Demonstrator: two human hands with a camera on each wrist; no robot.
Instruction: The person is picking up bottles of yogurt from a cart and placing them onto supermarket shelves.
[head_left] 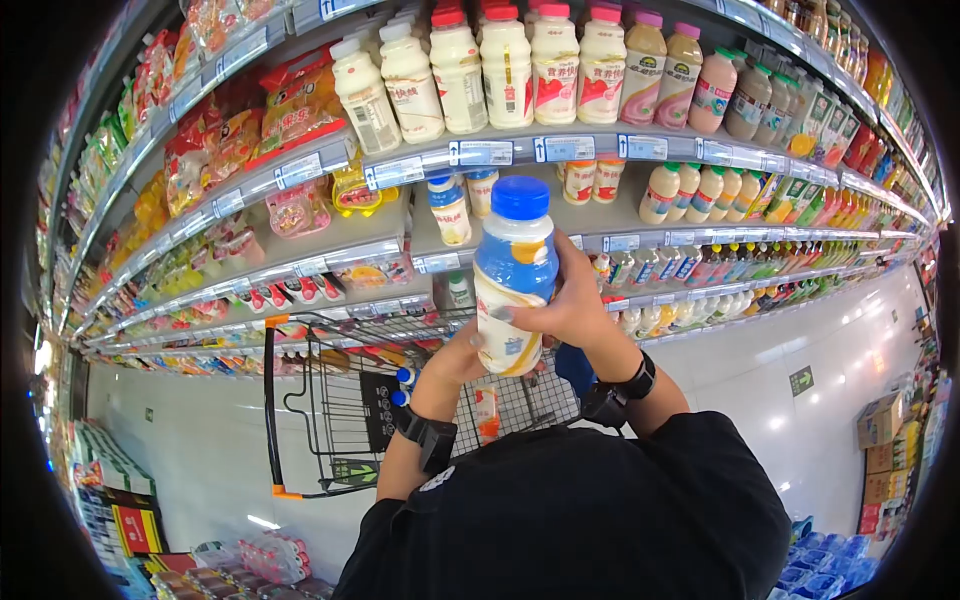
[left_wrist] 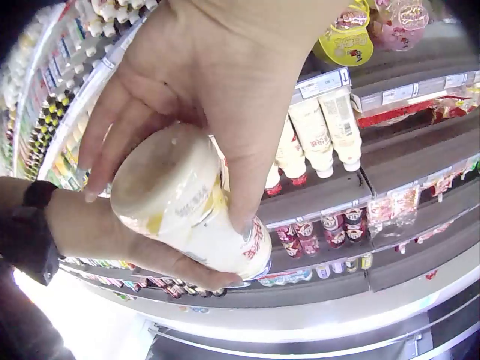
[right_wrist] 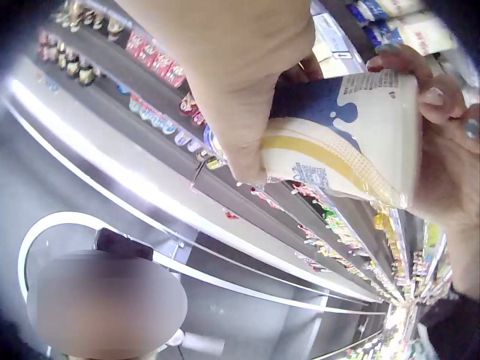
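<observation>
A milk drink bottle (head_left: 514, 290) with a blue cap and a white, blue and yellow wrapper stands nearly upright in front of the shelves. My right hand (head_left: 572, 308) grips its side, thumb across the front of the label. Lower down, my left hand (head_left: 455, 358) holds the bottle near its base. The left wrist view shows the bottle's bottom (left_wrist: 161, 176) turned to the camera, the left hand (left_wrist: 202, 82) curled round it. In the right wrist view, the right thumb (right_wrist: 244, 154) lies along the wrapper, and left fingertips touch the base end.
A wire shopping cart (head_left: 340, 400) stands below the hands, holding blue-capped bottles (head_left: 403, 385) and a red-and-white pack (head_left: 487, 412). Shelves of bottled drinks (head_left: 505, 75) and bagged snacks (head_left: 295, 105) curve across the front. Similar blue-capped bottles (head_left: 449, 210) stand on the shelf behind.
</observation>
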